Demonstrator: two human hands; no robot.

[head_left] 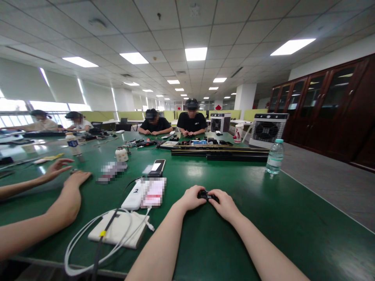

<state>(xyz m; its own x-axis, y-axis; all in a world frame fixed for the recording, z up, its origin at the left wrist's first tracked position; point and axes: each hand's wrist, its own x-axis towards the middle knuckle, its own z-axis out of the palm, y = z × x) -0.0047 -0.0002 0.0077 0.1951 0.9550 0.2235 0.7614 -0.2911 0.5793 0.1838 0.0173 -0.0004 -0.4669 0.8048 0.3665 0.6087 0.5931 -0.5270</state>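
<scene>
In the head view, a small dark object point(208, 196), black and slightly glossy, lies between my two hands just above or on the green table point(202, 234). My left hand point(192, 198) has its fingers curled round the object's left end. On the opposite end, my right hand point(223, 203) grips with thumb and fingers closed. Its exact kind is too small and too covered by fingers to tell. Left of my hands are a white power bank point(134, 197) marked "2", a phone point(157, 168) and a blurred pink-and-white item point(153, 192).
A co-worker's hands point(77, 177) rest at the left. Nearer me lie a cream pad point(120, 230) and a looped white cable point(68, 249). Black metal rails point(222, 153) stretch across the far side, with a water bottle point(274, 157) at right. Two people point(191, 121) sit opposite.
</scene>
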